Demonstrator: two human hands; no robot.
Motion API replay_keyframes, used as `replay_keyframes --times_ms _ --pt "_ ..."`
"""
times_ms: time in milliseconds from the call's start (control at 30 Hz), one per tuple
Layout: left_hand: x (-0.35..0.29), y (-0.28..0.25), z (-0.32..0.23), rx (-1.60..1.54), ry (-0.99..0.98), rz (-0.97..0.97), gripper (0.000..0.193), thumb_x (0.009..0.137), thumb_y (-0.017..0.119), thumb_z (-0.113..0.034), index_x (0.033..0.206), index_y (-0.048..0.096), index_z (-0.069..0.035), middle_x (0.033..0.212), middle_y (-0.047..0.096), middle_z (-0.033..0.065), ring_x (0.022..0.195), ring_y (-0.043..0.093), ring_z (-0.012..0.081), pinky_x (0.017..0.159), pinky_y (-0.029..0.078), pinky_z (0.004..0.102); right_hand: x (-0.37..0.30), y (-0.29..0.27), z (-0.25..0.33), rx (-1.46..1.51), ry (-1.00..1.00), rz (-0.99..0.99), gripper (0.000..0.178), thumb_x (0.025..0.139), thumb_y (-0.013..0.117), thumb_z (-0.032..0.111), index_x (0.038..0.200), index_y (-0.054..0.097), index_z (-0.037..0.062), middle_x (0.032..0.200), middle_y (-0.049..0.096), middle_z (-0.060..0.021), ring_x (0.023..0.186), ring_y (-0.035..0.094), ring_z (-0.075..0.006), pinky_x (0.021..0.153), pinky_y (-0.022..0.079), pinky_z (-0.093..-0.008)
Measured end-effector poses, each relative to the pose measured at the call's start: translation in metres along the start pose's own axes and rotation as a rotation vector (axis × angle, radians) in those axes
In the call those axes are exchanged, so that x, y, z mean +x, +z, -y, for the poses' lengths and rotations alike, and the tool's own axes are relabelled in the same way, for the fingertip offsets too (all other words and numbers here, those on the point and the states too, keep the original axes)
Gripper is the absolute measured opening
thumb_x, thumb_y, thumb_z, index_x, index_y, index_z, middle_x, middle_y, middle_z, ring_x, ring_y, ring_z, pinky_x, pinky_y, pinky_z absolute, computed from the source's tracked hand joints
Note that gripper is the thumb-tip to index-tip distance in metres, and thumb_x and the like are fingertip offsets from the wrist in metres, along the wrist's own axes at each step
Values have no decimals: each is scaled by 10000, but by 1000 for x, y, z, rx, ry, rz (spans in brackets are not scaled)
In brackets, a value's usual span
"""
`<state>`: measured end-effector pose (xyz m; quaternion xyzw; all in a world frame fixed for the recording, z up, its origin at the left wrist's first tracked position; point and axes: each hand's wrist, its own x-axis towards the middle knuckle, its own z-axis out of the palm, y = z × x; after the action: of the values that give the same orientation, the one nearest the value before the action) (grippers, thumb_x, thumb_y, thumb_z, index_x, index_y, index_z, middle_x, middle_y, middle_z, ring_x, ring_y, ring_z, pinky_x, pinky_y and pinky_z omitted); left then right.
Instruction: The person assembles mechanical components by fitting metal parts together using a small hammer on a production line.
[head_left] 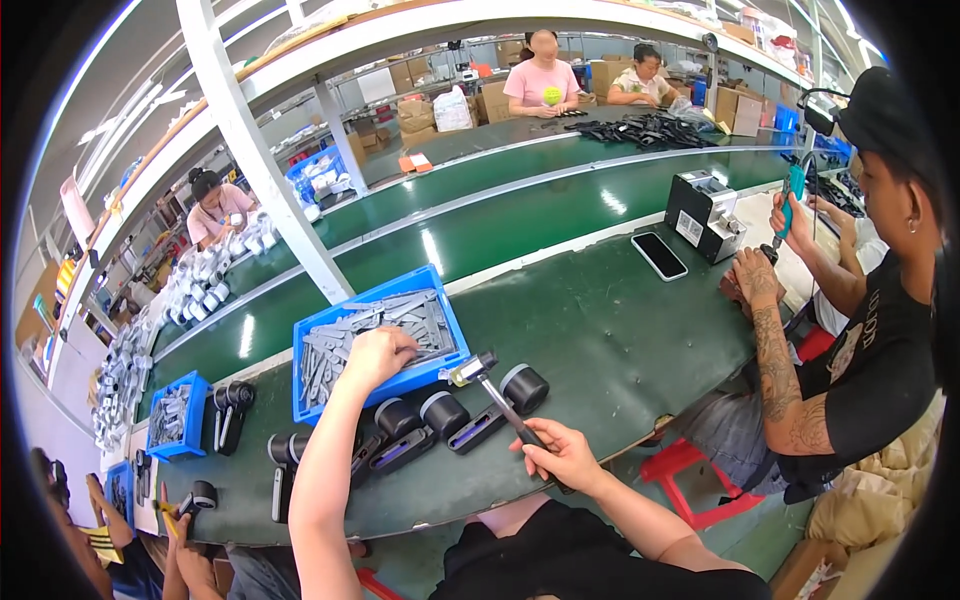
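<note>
My right hand is wrapped round the black grip of a hammer. The hammer's metal-and-pale head tilts up to the left, over the bench. My left hand reaches into a blue bin heaped with thin grey plastic strips. Its fingers are curled together at the strips; whatever they pinch is hidden. Along the bin's near side lie several black devices with round heads, such as one with a purple strip along its body. My left forearm covers part of this row.
The green bench carries a phone and a black-and-silver machine. At the right, a co-worker holds a teal power driver. A smaller blue bin stands left. A white post rises behind the large bin.
</note>
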<state>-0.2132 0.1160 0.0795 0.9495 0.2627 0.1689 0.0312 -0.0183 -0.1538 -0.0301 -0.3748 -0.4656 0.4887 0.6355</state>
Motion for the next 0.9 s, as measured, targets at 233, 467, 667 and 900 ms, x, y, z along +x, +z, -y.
replay_keyframes --times_ms 233,467,667,900 --pt "-30 -7 -27 -599 -358 -370 204 915 582 -195 980 680 -28 773 701 95 633 668 179 589 526 279 0 2 2 7 -14 -29 391 917 556 24 1284 440 -48 1044 649 -131 668 586 -84 499 451 -198" --pt "-81 20 -72 -855 -425 -489 121 842 635 14 959 610 -5 810 659 41 721 620 88 639 481 226 -3 2 3 30 -32 -30 393 909 561 8 1282 447 -45 1051 650 -137 683 586 -85 507 453 -194" --pt "-73 32 -136 -475 -415 -166 404 906 505 -53 1272 333 -40 859 592 215 788 616 416 674 491 475 -9 -1 11 36 -48 -80 420 893 518 -73 1300 450 7 1037 641 -199 655 595 -125 505 458 -212" --pt "-66 52 -150 60 -206 -168 367 759 735 -347 760 576 -16 905 525 141 719 647 279 559 527 372 -32 -3 29 145 25 -144 397 972 441 82 1353 354 18 946 596 -148 548 573 -140 423 436 -213"
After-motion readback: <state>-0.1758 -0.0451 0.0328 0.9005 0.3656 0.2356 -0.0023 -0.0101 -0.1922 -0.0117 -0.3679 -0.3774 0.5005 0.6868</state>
